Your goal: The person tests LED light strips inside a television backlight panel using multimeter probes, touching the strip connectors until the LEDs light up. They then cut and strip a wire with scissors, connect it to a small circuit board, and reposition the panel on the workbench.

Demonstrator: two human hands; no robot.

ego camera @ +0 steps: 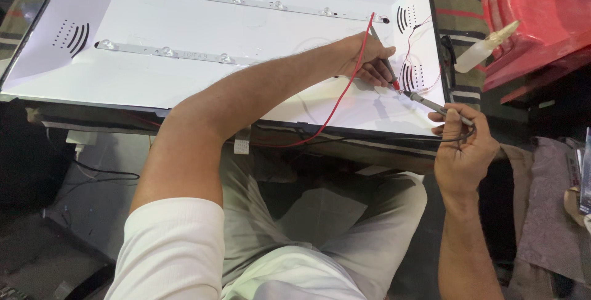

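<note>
Between the two hands, near the right edge of a white panel, two probe tips are being brought almost together. A probe with a red wire is being gripped in the closed left hand; a probe with a black wire is being pinched in the curled right hand. Beyond the left hand, two light strips are being shown lying across the panel. Farther right, a white squeeze bottle is being leaned against red plastic stools.
</note>
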